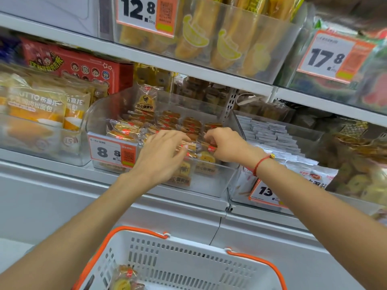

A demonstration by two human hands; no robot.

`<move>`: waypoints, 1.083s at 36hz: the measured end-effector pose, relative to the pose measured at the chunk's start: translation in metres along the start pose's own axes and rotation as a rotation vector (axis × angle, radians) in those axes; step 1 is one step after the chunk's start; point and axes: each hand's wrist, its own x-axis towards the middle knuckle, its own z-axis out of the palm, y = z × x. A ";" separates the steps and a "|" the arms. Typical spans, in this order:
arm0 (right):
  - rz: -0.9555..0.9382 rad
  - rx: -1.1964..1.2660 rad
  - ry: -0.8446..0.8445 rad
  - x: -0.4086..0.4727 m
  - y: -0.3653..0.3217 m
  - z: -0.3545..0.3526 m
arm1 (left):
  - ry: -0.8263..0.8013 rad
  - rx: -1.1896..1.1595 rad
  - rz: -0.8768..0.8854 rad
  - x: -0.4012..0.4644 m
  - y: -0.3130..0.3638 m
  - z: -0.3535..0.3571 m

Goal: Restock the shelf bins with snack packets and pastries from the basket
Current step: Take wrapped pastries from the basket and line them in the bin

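Head view, and both hands are working in the clear middle bin (209,186) on the shelf. Far left, a bin of bread packs (37,105) stands with a red box (83,65) behind it. Next along, the middle bin carries an orange price tag (111,152) reading 8.8 on its front wall, and it is heaped with small wrapped pastries (125,130), one packet (145,100) propped upright at the back. The left hand (161,151) reaches over the front wall, fingers spread and mostly straight, resting on the packets. Just beside it, the right hand (226,145) has its fingers curled, pinching a wrapped pastry with a red label (206,147) at the top of the pile; a red string bracelet (259,164) sits on that wrist. Right of the hands, a neighbouring bin holds rows of white sachets (270,130), and a blurred bin of yellowish snacks (360,181) lies beyond. Up top, banana-print packs (226,38) fill a bin. Down at the bottom edge, the white basket (188,258) with orange handles hangs below the shelf, one pastry packet (123,279) lying in its left corner.
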 end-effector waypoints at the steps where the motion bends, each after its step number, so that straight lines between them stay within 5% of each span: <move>1: -0.031 0.024 0.057 -0.010 -0.002 -0.003 | 0.065 -0.019 -0.014 -0.004 0.002 -0.004; 6: -0.159 0.289 0.290 -0.068 -0.020 0.010 | 0.266 -0.077 -0.173 -0.046 -0.011 -0.018; 11: -0.165 0.547 0.336 -0.097 -0.026 0.060 | 0.100 -0.083 -0.322 -0.098 -0.037 -0.012; 16: -0.062 0.716 -0.061 -0.099 -0.047 0.140 | -0.354 -0.007 -0.410 -0.126 -0.059 0.022; 25: 0.074 0.669 -0.859 -0.109 -0.106 0.282 | -1.182 0.314 -0.338 -0.183 -0.102 0.118; 33: 0.445 1.067 -0.868 -0.114 -0.143 0.353 | -1.187 0.671 -0.338 -0.200 -0.095 0.158; 39: 0.709 1.250 -0.763 -0.115 -0.159 0.364 | -1.196 0.474 -0.432 -0.202 -0.101 0.165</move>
